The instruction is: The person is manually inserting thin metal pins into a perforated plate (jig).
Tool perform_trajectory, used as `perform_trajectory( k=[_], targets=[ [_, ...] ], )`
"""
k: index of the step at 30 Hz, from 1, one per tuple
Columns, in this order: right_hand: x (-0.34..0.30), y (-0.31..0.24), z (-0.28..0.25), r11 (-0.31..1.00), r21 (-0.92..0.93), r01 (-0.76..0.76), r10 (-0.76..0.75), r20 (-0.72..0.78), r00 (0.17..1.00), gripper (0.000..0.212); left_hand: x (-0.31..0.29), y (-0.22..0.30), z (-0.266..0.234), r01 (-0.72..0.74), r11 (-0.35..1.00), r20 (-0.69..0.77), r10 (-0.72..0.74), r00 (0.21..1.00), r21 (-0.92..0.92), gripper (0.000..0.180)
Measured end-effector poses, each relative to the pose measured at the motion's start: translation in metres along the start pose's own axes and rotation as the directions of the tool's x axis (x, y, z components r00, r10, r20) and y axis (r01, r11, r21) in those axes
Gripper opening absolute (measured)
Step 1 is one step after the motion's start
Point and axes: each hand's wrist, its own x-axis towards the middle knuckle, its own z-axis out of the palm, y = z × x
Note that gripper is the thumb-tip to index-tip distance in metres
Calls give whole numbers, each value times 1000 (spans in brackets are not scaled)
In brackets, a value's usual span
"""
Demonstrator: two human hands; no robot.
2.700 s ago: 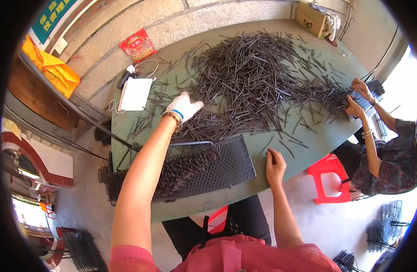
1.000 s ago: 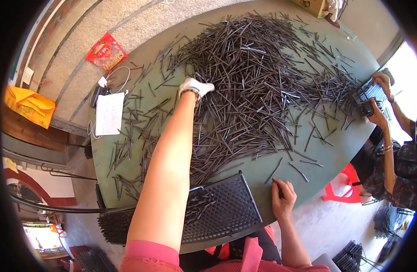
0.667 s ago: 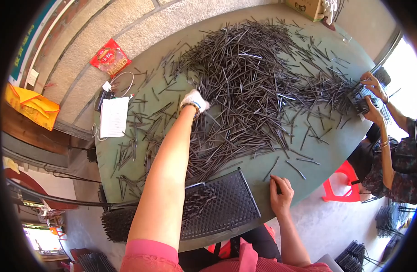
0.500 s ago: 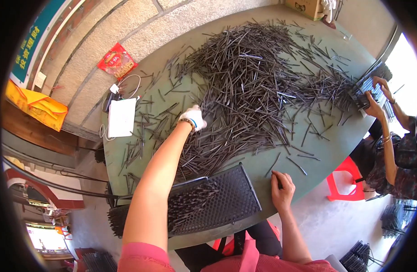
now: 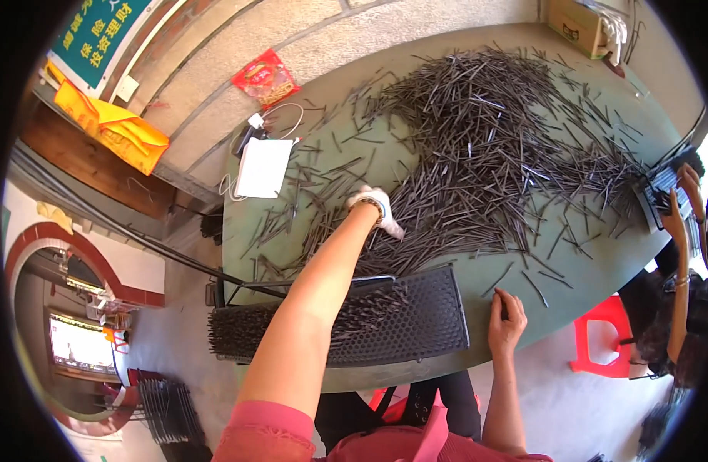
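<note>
Head view, landmark: I took the black perforated tray (image 5: 415, 327) at the near edge of the round green table (image 5: 592, 266) as the reference for all positions.
Left hand: my left hand (image 5: 375, 209), in a white glove, was stretched out beyond the tray's far edge, resting on the near fringe of the pile of dark thin rods (image 5: 492, 146).
Left fingers: the gloved fingers (image 5: 391, 228) were drawn together and pointed down into the rods; I could not tell whether they pinched any.
Right hand: my bare right hand (image 5: 508, 319) lay flat on the table just right of the tray.
Right fingers: slightly spread, palm down, touching the table surface, holding nothing.
Rods: the main pile lay well beyond the tray across the table's middle; loose rods were scattered between the pile and the tray.
Tray load: many rods stood in the tray's left part.
Other items: a white flat device (image 5: 263, 167) lay far left of the pile.
Co-worker: another person's hands (image 5: 681, 196) worked at a second tray, far right of mine.
</note>
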Motion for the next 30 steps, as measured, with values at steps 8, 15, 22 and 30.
perform_trajectory(
  k=[8, 15, 22, 30],
  targets=[
    [0, 0, 2, 1000, -13, 2, -1, 21, 1000, 11, 23, -8, 12, -122, 987, -42, 118, 992, -102, 90],
    [0, -2, 0, 1000, -9, -11, 11, 12, 1000, 11, 13, -12, 20, -239, 926, -117, 213, 970, -291, 74],
    [1, -1, 1, 1000, -1, 17, -17, 1, 1000, 11, 13, -28, 13, -333, 810, -288, 213, 934, -483, 63],
    [0, -1, 0, 1000, -3, 5, -5, 0, 1000, 12, 56, -32, 6, -540, -150, -503, -223, 835, -828, 62]
  ],
)
